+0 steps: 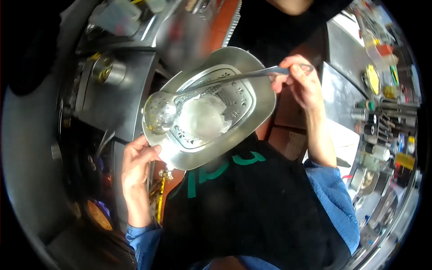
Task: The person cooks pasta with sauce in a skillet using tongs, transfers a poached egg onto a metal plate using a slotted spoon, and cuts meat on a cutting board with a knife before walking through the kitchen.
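Silvery metal basin (194, 159): the left hand (133, 165) has thumb and fingers clamped on its lower-left rim. Over the basin slants a perforated ladle (160, 114), its handle end gripped by the right hand (302, 82), fingers curled closed beyond the basin's right edge. Inside the basin lies a whitish piece (202, 118).

ok quick count: one bare left hand (137, 163), one bare right hand (305, 85), one perforated long-handled metal skimmer (161, 114), one oval silver metal pan (264, 99), one translucent whitish lump (201, 119), two blue sleeves (332, 198).
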The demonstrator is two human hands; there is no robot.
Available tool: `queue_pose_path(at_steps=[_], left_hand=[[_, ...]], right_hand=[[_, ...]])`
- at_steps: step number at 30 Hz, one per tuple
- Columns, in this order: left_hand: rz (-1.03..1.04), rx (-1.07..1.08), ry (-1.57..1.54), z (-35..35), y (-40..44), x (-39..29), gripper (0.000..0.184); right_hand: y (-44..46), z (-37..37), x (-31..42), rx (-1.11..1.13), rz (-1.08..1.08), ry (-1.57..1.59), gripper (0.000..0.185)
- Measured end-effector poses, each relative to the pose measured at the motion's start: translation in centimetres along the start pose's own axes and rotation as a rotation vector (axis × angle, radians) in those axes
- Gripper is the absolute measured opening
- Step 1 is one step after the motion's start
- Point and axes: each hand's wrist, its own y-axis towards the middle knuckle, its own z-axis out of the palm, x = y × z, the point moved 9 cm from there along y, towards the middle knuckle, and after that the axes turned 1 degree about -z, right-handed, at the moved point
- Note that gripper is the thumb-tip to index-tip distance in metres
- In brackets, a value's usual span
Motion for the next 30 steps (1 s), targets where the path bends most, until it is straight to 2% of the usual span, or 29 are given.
queue_pose_path(at_steps=[8,12,15,19,23,27,30], left_hand=[[-0.099,0.373,0.188,10.8,10.1,-3.9,0.031],[-0.1,0.563,0.298,15.4,15.2,-4.9,0.031],[-0.152,0.703,0.259,19.1,19.2,-4.9,0.035],[-0.201,0.768,0.281,24.6,23.8,-5.1,0.034],[-0.239,0.806,0.393,31.2,28.8,-4.2,0.032],[-0.347,0.85,0.359,39.3,33.9,-1.3,0.034],[-0.373,0.829,0.287,46.0,37.0,-1.2,0.034]], right_hand=[[-7.0,-10.0,4.4,-0.395,-0.092,-0.069,0.027],[-10.8,-12.3,5.8,-0.662,-0.114,-0.065,0.028],[-14.2,-13.2,7.2,-0.96,-0.173,-0.137,0.029],[-18.5,-13.7,7.7,-1.31,-0.297,-0.082,0.025],[-22.6,-14.8,6.9,-1.493,-0.491,0.059,0.019],[-24.5,-16.5,10.9,-1.676,-0.597,-0.289,0.02],[-25.6,-19.6,13.4,-1.75,-0.737,-0.414,0.019]])
